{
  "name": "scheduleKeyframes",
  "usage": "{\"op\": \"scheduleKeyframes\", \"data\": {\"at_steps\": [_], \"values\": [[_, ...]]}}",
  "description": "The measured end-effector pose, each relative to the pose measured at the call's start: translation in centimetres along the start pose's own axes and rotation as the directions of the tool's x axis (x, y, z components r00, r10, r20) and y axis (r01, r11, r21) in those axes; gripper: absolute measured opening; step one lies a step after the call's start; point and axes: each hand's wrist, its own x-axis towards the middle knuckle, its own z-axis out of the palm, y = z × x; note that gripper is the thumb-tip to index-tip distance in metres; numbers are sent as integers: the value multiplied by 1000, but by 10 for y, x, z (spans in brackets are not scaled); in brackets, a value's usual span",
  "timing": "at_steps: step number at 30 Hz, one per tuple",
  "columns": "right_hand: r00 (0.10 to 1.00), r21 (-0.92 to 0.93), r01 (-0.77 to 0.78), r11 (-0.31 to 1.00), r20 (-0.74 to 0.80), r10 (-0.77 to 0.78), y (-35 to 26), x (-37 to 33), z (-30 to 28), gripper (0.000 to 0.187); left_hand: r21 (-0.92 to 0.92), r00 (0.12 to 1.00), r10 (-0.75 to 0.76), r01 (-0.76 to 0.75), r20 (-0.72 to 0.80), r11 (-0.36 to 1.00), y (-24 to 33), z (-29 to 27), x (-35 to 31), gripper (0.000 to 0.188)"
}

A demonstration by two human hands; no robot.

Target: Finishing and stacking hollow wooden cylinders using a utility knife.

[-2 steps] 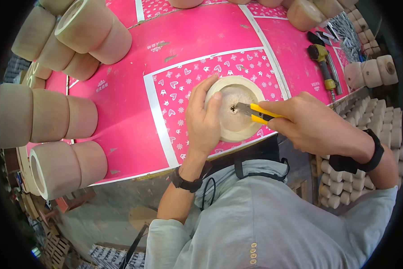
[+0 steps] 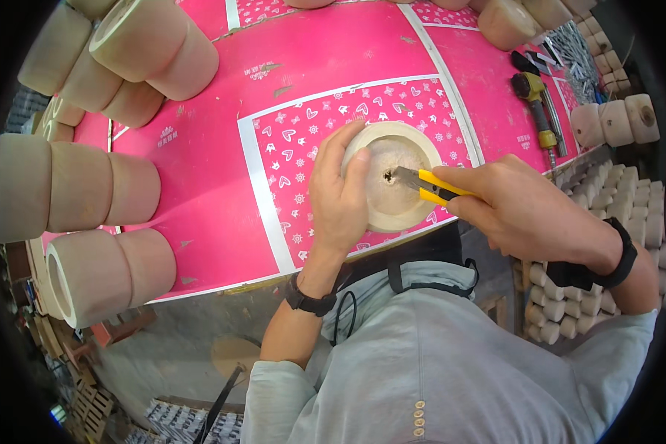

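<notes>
A round, hollow pale wooden piece rests on the pink patterned sheet in front of me, its open side up. In the middle of its recessed floor is a small, dark, ragged hole. My left hand grips the piece from the left, with the thumb over its rim and the fingers along the outer wall. A yellow utility knife is held by my right hand, and its blade reaches over the recess to the hole's right edge. How far the tip goes into the hole cannot be seen.
Stacked wooden cups stand along the table's left side. A yellow-and-black power tool lies at the right, near a heap of metal bolts. More wooden pieces line the right edge, and many are piled below.
The view has shifted very slightly. Both hands, the wooden piece and the knife keep nearly the same places relative to each other.
</notes>
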Motion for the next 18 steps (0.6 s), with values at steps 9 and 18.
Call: {"op": "scheduleKeyframes", "data": {"at_steps": [9, 18], "values": [[989, -111, 77, 991, -119, -90, 4, -1, 13, 38, 120, 993, 75, -63, -96, 991, 5, 11, -16, 38], [995, 6, -99, 995, 9, 99, -9, -2, 15, 37, 173, 979, 139, -113, -150, 978, -1, 19, -27, 38]]}}
